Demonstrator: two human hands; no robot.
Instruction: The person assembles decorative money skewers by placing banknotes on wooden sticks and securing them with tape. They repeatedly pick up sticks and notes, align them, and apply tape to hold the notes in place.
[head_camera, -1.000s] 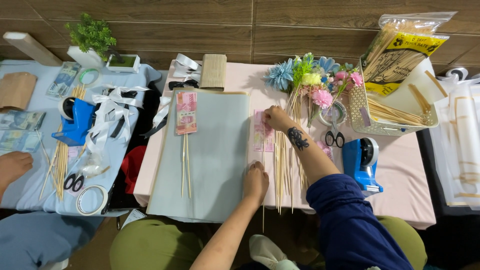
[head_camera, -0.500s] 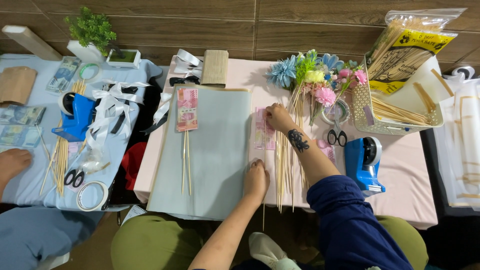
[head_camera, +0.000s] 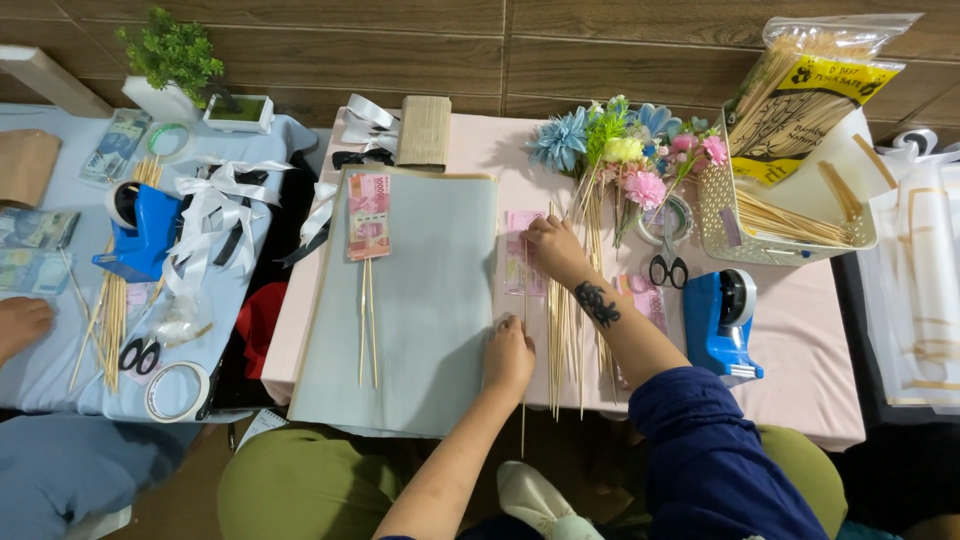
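My left hand (head_camera: 508, 356) rests with curled fingers on the pink table, at the right edge of a large grey-blue paper sheet (head_camera: 420, 310). It presses a thin wooden skewer (head_camera: 522, 430) that runs under it towards me. My right hand (head_camera: 553, 250), wrist tattooed, pinches a pink banknote (head_camera: 517, 275) lying just above the left hand. A bundle of skewers (head_camera: 565, 340) lies beside my right forearm. On the sheet lies a pink banknote fixed on two skewers (head_camera: 367, 232).
Artificial flowers (head_camera: 620, 150), scissors (head_camera: 667, 268), a blue tape dispenser (head_camera: 728, 320) and a white basket of sticks (head_camera: 790, 225) sit to the right. Another person's hand (head_camera: 20, 325) rests on the left blue table among ribbons (head_camera: 215, 205), tape rolls and banknotes.
My right hand has shifted slightly on the pink banknote. My left hand stays in the same place on the skewer.
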